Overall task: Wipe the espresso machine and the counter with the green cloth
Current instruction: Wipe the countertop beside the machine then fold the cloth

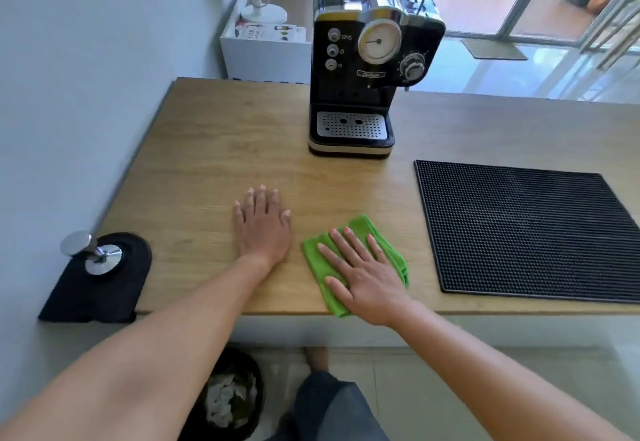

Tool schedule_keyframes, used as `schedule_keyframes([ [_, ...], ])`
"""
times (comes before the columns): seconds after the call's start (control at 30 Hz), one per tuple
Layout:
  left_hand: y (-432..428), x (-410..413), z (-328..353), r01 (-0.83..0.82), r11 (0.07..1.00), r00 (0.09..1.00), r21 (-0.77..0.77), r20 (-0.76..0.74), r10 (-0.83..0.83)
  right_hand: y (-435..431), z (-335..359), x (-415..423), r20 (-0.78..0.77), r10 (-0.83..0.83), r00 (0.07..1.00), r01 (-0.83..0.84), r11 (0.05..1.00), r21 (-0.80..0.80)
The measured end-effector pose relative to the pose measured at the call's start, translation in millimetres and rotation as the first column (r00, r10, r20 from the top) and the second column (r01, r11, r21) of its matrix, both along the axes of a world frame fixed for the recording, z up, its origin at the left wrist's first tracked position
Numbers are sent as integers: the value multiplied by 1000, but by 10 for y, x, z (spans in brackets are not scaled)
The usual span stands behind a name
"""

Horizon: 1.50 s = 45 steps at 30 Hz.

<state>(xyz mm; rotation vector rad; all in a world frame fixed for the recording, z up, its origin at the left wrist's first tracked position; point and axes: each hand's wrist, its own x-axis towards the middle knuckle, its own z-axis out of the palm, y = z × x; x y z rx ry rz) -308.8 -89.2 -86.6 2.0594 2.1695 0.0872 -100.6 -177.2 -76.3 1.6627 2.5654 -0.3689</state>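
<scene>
A folded green cloth [317, 260] lies near the front edge of the wooden counter [207, 149]. My right hand [363, 274] rests flat on top of it, fingers spread, pressing rather than gripping. My left hand [263, 225] lies flat on the bare counter just left of the cloth, holding nothing. The black espresso machine [367, 73] stands at the back centre, with a round gauge, a knob and a metal drip tray facing me.
A black ribbed bar mat [533, 232] covers the counter's right side. A metal tamper [93, 253] sits on a black tamping mat [104, 288] at the front left corner by the wall. A bin [228, 399] stands on the floor below.
</scene>
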Motion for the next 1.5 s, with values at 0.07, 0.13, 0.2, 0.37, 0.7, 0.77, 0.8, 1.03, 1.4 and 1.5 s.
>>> schedule_keyframes([
  [0.07, -30, 11, -29, 5, 1000, 1000, 12, 9, -5, -187, -15, 334, 30, -4, 1000, 3, 1000, 11],
  [0.13, -70, 15, -53, 14, 1000, 1000, 22, 13, -15, -88, -28, 613, 61, -141, 988, 139, 990, 36],
  [0.2, -77, 10, -62, 22, 999, 1000, 33, 3, -22, 211, -23, 650, 74, -312, 947, 311, 950, 27],
  [0.37, -61, 59, -74, 15, 999, 1000, 37, 0, -15, 721, -51, 68, 65, -423, 904, 423, 906, 0],
  [0.7, 172, -405, 5, -131, 989, 991, 73, 32, 129, 434, -34, 636, 54, -262, 963, 260, 964, 51],
  [0.77, 196, -609, -35, -188, 981, 982, 39, 1, 188, 935, -6, 552, 71, -482, 873, 481, 876, 36],
  [0.8, 179, -675, -57, -206, 978, 979, 25, -6, 206, 1147, -6, 445, 73, -559, 826, 559, 829, 19],
  [1.03, 150, -746, -93, -252, 967, 968, 40, 7, 252, 1155, -3, -672, 21, -198, 980, 199, 980, -29],
  [1.4, 130, -748, -79, -232, 971, 973, 55, 9, 232, 1318, 25, 418, 126, -378, 917, 379, 925, 20],
  [1.5, 143, -753, -83, -231, 971, 973, 57, 9, 231, 1544, -2, -302, 67, -367, 928, 369, 930, -6],
])
